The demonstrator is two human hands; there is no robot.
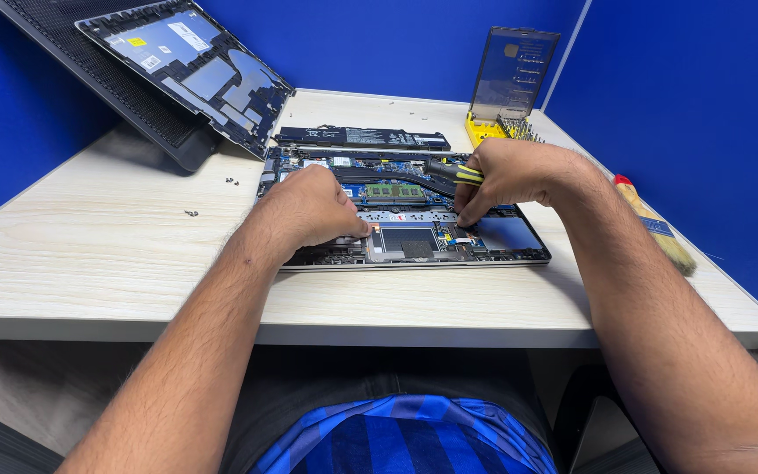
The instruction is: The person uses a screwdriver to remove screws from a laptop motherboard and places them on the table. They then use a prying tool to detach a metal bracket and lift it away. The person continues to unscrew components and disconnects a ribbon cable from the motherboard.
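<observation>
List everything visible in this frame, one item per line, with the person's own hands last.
opened laptop: one, blue boards, table middle
table: one, pale wood grain
battery: one, black, behind the laptop
bottom cover: one, grey, leaning far left
bit case: one, yellow with smoky lid, far right
brush: one, red handle, right edge
loose screws: several, dark, left of laptop
screwdriver: one, black and yellow, in right hand
left hand: resting on laptop
right hand: fingertips on laptop
</observation>
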